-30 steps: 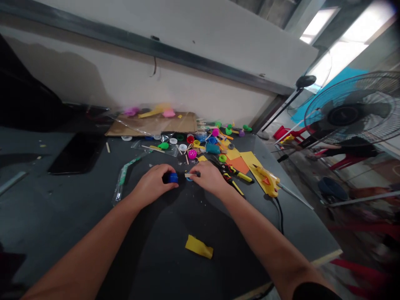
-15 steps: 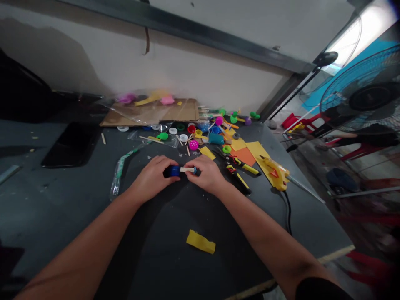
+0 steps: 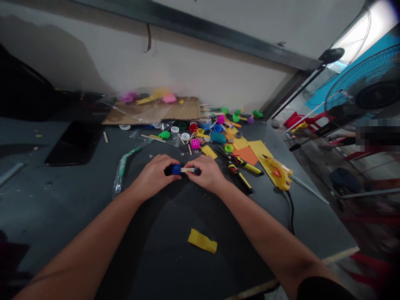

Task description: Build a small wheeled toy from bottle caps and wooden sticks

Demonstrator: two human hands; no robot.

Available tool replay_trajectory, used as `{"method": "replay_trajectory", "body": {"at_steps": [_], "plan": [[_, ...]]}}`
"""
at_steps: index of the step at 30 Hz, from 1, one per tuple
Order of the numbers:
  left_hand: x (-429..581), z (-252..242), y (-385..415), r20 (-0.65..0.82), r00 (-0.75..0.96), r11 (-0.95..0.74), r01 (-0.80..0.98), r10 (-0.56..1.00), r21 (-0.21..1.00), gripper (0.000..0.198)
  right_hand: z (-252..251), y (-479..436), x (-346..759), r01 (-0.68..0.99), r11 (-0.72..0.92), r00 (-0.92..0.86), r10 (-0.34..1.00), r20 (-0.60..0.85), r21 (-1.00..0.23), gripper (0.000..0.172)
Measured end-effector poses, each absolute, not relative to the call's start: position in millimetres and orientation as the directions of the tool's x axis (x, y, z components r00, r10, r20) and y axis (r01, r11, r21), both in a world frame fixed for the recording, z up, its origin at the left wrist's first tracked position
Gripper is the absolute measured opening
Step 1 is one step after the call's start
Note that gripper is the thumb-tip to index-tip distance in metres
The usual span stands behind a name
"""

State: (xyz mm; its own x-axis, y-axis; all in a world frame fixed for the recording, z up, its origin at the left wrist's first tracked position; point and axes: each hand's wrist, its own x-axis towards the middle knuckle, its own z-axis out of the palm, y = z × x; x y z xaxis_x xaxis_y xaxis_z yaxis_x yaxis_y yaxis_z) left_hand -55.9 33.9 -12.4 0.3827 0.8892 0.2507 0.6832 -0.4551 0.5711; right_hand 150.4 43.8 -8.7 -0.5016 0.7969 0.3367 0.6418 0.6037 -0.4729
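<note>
My left hand pinches a dark blue bottle cap between thumb and fingers, just above the dark table. Facing it, my right hand is closed on a short pale wooden stick. The stick's left end meets the cap's side; whether it is fixed there I cannot tell. Something small and blue shows at the stick's right end, mostly hidden by my right fingers. A torn yellow strip lies on the table nearer to me.
Loose caps, sticks and a pink dotted cap lie behind my hands, before a cardboard sheet. Pliers and a yellow glue gun lie right, a black phone left. A fan stands beyond the table.
The whole view has shifted slightly. My hands keep their hold on the cap and stick, with hardly any movement between them.
</note>
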Motion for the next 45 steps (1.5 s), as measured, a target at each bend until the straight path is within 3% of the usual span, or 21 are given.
{"method": "replay_trajectory", "body": {"at_steps": [8,22,45], "plan": [[-56,-11,34,0.261,0.399,-0.474,0.672,0.879,0.569,0.029,-9,48,151,0.589,0.621,-0.51,0.782,0.358,-0.517,0.008],[-56,-13,35,0.238,0.387,-0.451,0.695,0.891,0.56,0.031,-6,46,148,0.622,0.468,-0.425,0.875,0.232,-0.628,0.011],[-54,-11,34,0.241,0.386,-0.453,0.703,0.89,0.548,0.028,-16,46,145,0.642,0.461,-0.407,0.882,0.237,-0.613,0.011]]}}
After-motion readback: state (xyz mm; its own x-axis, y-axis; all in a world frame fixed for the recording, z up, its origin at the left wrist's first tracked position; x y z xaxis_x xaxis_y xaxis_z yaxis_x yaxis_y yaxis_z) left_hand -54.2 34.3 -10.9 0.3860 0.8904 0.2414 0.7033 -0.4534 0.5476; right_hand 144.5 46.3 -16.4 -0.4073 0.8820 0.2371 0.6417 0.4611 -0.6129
